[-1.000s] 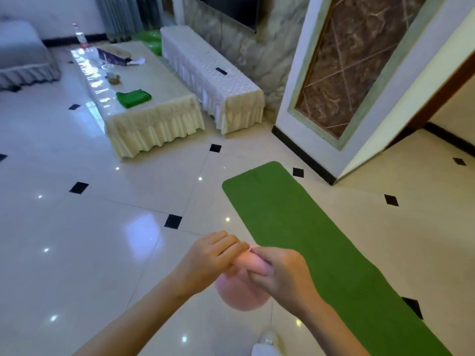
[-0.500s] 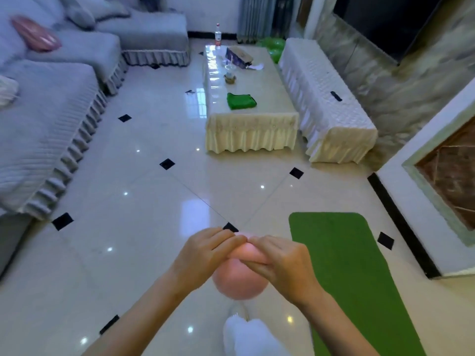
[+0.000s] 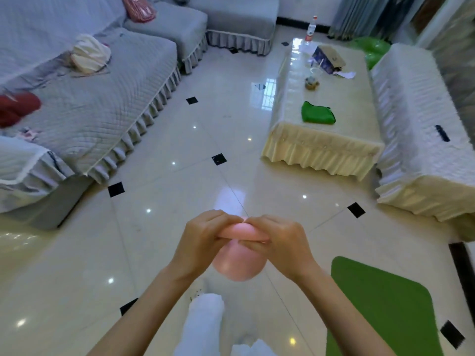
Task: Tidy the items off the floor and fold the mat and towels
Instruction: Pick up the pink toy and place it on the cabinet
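Closest to the camera, I see white trouser legs [image 3: 205, 322] at the bottom edge, standing on the glossy tiled floor [image 3: 77, 278]. To their right lies the green mat [image 3: 380, 304], flat and unfolded on the floor, its rounded corners pointing into the room.

Above the legs, both arms reach forward and meet at centre. The left hand [image 3: 203, 240] and the right hand [image 3: 279, 240] each have fingers curled, pinching the upper part of a pink balloon [image 3: 237, 265] between them. The squeezed top of the balloon shows between the two hands; its round body hangs below them, off the floor. The fingertips of the two hands are touching or nearly so; I cannot tell which.

Farther left stands a grey sofa [image 3: 90, 111] with a frilled cover. On it rest a red item [image 3: 18, 106], a white bundle [image 3: 90, 53] and, at the far end, a pink cushion [image 3: 138, 7].

Farther right is a low table [image 3: 321, 150] under a cream cloth. On it sit a folded green towel [image 3: 317, 113], a cup [image 3: 312, 78], a box [image 3: 327, 59] and a bottle [image 3: 310, 29]. Just beside the table, to its right, runs a white covered bench [image 3: 416, 111] with a small dark object [image 3: 442, 133] on top. Beyond the bench a green ball [image 3: 371, 47] is partly hidden.
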